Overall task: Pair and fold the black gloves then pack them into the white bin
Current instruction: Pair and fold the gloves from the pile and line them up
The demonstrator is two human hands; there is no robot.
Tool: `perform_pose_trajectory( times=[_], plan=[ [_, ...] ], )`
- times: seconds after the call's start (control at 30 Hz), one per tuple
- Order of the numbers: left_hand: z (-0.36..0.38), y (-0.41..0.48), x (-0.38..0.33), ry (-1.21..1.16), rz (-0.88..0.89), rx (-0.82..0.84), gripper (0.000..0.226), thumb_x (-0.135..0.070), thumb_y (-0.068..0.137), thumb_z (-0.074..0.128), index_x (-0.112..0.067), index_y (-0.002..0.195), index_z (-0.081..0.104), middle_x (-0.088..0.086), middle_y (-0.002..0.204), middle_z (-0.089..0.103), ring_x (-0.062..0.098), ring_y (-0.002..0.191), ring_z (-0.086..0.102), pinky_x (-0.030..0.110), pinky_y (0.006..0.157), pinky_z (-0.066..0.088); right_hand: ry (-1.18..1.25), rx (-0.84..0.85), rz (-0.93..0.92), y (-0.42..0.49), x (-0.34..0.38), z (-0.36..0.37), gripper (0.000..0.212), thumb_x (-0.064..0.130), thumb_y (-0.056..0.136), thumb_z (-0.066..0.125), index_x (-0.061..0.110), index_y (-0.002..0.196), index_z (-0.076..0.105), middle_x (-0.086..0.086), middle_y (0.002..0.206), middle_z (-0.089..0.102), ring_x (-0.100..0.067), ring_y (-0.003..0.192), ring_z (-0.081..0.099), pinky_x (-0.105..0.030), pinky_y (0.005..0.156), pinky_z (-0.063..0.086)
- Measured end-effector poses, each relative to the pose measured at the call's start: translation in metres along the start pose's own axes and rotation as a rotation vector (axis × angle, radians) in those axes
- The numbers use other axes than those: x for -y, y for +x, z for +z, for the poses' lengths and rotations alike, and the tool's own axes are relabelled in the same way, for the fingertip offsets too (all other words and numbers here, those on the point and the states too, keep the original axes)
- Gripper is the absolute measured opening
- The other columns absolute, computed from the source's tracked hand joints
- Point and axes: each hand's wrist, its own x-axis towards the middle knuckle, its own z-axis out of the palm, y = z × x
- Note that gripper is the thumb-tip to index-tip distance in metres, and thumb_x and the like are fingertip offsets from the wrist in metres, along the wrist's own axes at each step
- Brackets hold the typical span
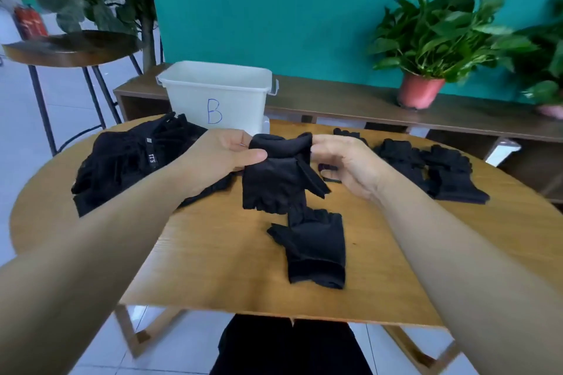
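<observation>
I hold a black fingerless glove point(275, 176) up above the middle of the wooden table point(213, 268). My left hand point(219, 155) grips its cuff on the left and my right hand point(344, 161) pinches the cuff on the right. A second black glove point(313, 248) lies flat on the table just below it. A heap of black gloves point(131, 161) sits at the table's left and more gloves point(432, 170) lie at the right. The white bin point(217, 97), marked with a blue B, stands at the table's far edge, beyond my hands.
A dark wooden shelf point(350, 103) runs along the teal wall behind the table, with a potted plant point(426, 70) in a pink pot on it. A round stool point(70, 49) stands at the far left. My dark-clothed lap point(289, 347) shows under the table's near edge.
</observation>
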Motion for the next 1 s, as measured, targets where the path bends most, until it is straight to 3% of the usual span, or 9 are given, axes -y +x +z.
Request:
perform_pose_trajectory(
  times=[0.07, 0.17, 0.23, 0.33, 0.43, 0.6, 0.7, 0.8, 1.0],
  plan=[
    [0.014, -0.009, -0.007, -0.01, -0.013, 0.02, 0.022, -0.027, 0.083, 0.076, -0.01, 0.097, 0.072, 0.012, 0.099, 0.075, 0.039, 0.106, 0.066, 0.056, 0.104, 0.045, -0.051, -0.064, 0.002, -0.018, -0.001, -0.01, 0.021, 0.023, 0.09, 0.063, 0.023, 0.108, 0.073, 0.006, 0.11, 0.073, -0.01, 0.108, 0.063, -0.04, 0.105, 0.04],
    [0.029, -0.016, -0.018, 0.009, -0.001, 0.029, 0.01, -0.025, 0.085, 0.075, -0.018, 0.092, 0.074, 0.006, 0.096, 0.077, 0.026, 0.098, 0.071, 0.051, 0.104, 0.047, -0.137, -0.121, -0.048, -0.039, 0.001, -0.009, 0.008, 0.024, 0.091, 0.068, 0.019, 0.091, 0.075, -0.006, 0.097, 0.074, -0.015, 0.089, 0.053, -0.026, 0.076, 0.045],
    [0.034, -0.02, -0.025, 0.037, 0.007, 0.008, 0.002, -0.02, 0.089, 0.072, -0.018, 0.089, 0.073, 0.004, 0.091, 0.077, 0.02, 0.091, 0.071, 0.048, 0.103, 0.048, -0.142, -0.182, -0.084, -0.044, 0.0, -0.009, 0.02, 0.018, 0.091, 0.067, -0.001, 0.096, 0.073, -0.029, 0.107, 0.065, -0.017, 0.085, 0.048, -0.036, 0.077, 0.05],
    [0.037, -0.027, -0.034, 0.079, 0.009, -0.017, 0.004, -0.02, 0.089, 0.072, -0.017, 0.088, 0.073, 0.003, 0.088, 0.077, 0.019, 0.088, 0.071, 0.047, 0.1, 0.05, -0.162, -0.212, -0.107, -0.047, -0.003, -0.011, 0.031, 0.017, 0.091, 0.068, -0.014, 0.091, 0.064, -0.033, 0.095, 0.064, -0.017, 0.08, 0.047, -0.04, 0.086, 0.048],
    [0.038, -0.033, -0.039, 0.121, -0.003, -0.034, 0.005, -0.02, 0.088, 0.072, -0.016, 0.09, 0.073, 0.002, 0.087, 0.077, 0.022, 0.091, 0.072, 0.046, 0.098, 0.052, -0.154, -0.207, -0.102, -0.05, -0.005, -0.009, 0.023, 0.015, 0.09, 0.067, -0.003, 0.077, 0.069, -0.007, 0.081, 0.066, -0.015, 0.08, 0.055, -0.036, 0.092, 0.046],
    [0.041, -0.033, -0.041, 0.171, -0.013, -0.124, 0.008, -0.022, 0.088, 0.072, -0.018, 0.096, 0.071, -0.001, 0.091, 0.076, 0.021, 0.094, 0.071, 0.037, 0.093, 0.054, -0.126, -0.298, -0.087, -0.055, -0.002, -0.003, 0.012, 0.015, 0.09, 0.069, 0.007, 0.083, 0.076, 0.002, 0.085, 0.072, -0.015, 0.089, 0.064, -0.03, 0.089, 0.047],
    [0.047, -0.033, -0.04, 0.337, 0.041, -0.357, 0.02, -0.033, 0.086, 0.073, -0.026, 0.103, 0.065, -0.013, 0.1, 0.069, 0.009, 0.096, 0.065, 0.034, 0.094, 0.051, -0.163, -0.47, -0.103, -0.048, -0.005, -0.003, 0.019, 0.025, 0.087, 0.07, 0.01, 0.076, 0.073, -0.008, 0.073, 0.067, -0.025, 0.071, 0.058, -0.043, 0.088, 0.049],
    [0.065, -0.038, -0.043, 0.333, 0.103, -0.277, 0.036, -0.041, 0.081, 0.076, -0.029, 0.113, 0.067, -0.016, 0.108, 0.068, 0.001, 0.102, 0.063, 0.03, 0.097, 0.049, -0.234, -0.555, -0.129, -0.042, -0.006, 0.002, 0.016, 0.037, 0.084, 0.07, 0.027, 0.071, 0.073, 0.011, 0.072, 0.07, -0.019, 0.083, 0.066, -0.059, 0.1, 0.041],
    [0.095, -0.031, -0.048, 0.149, 0.162, -0.232, 0.008, -0.025, 0.083, 0.077, -0.02, 0.085, 0.071, -0.001, 0.075, 0.071, 0.009, 0.07, 0.065, 0.02, 0.063, 0.052, -0.214, -0.294, -0.242, -0.055, 0.007, 0.018, 0.015, 0.058, 0.065, 0.066, 0.052, 0.077, 0.073, 0.021, 0.089, 0.073, -0.013, 0.1, 0.067, -0.051, 0.101, 0.043]
  ],
)
